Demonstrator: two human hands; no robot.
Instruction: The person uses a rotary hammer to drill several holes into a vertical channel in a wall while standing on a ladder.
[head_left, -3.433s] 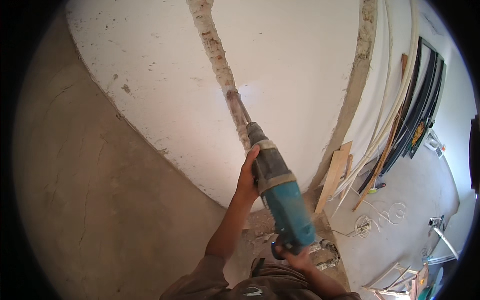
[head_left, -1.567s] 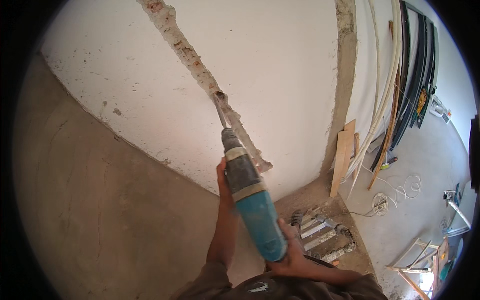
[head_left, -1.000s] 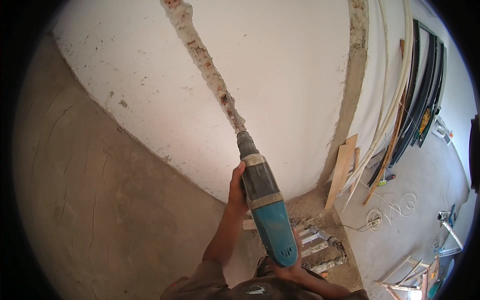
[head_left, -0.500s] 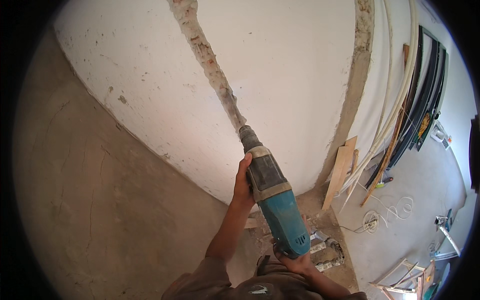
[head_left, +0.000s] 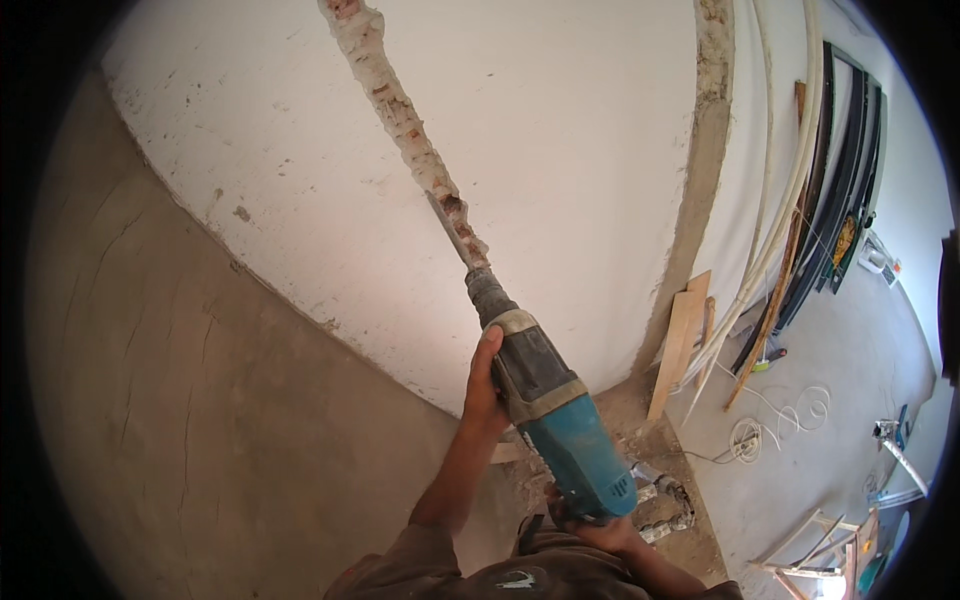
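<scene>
A teal-and-black rotary hammer [head_left: 580, 448] slants up and to the left in front of me. My left hand [head_left: 484, 380] is wrapped round the left side of its dark front housing, thumb uppermost. Low at the rear end, my right hand [head_left: 607, 532] grips the handle, most of its fingers hidden under the tool. A narrow metal chisel bit [head_left: 452, 227] juts from the chuck and lies along the left edge of a rough groove [head_left: 405, 125] in the white wall [head_left: 560, 150]. Broken reddish brick shows inside the groove.
On the right, a plastered vertical strip [head_left: 705, 170] runs down the wall. Boards [head_left: 680, 345], pale flexible conduits [head_left: 770, 255] and dark metal profiles [head_left: 850, 170] lean beyond it. A white cable coil [head_left: 746, 440], rubble [head_left: 670, 505] and a wooden frame [head_left: 820, 550] are on the floor.
The hammer's front has shifted slightly left and down, its rear slightly right. The bit now shows at the groove's left edge, where more red brick is exposed. Both hands keep their grip.
</scene>
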